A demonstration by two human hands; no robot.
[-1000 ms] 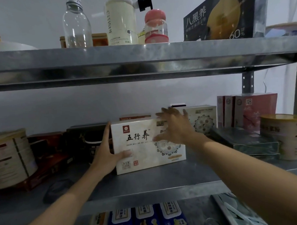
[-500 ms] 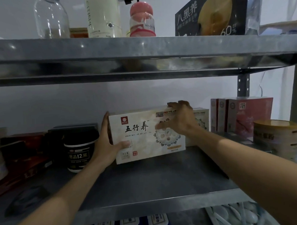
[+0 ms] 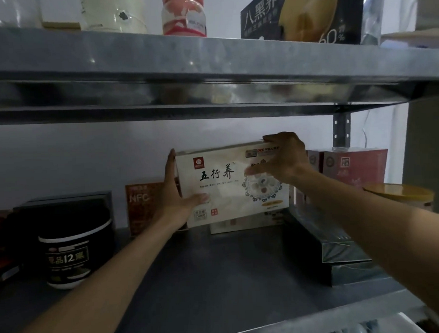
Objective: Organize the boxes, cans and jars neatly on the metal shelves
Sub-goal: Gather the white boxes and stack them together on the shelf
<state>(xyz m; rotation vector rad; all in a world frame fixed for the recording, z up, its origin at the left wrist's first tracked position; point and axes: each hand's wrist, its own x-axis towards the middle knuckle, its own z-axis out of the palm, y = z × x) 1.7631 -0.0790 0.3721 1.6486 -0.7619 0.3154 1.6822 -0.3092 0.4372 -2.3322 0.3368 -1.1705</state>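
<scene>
Two grey metal shelves (image 3: 218, 279) front a white wall (image 3: 74, 157); the left hand (image 3: 179, 200) and right hand (image 3: 285, 161) clasp the ends of a white rectangular cardboard box (image 3: 227, 198).

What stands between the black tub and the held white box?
An orange NFC box, upright at the back, partly behind the left hand; head view.

A plain pale wall (image 3: 74, 157) is standing at the rear. The metal upper shelf (image 3: 208, 61) is shading the dark lower shelf (image 3: 231, 279). A perforated upright (image 3: 341, 130) is carrying the upper shelf at the right. Light is glinting along that shelf's front edge.
</scene>
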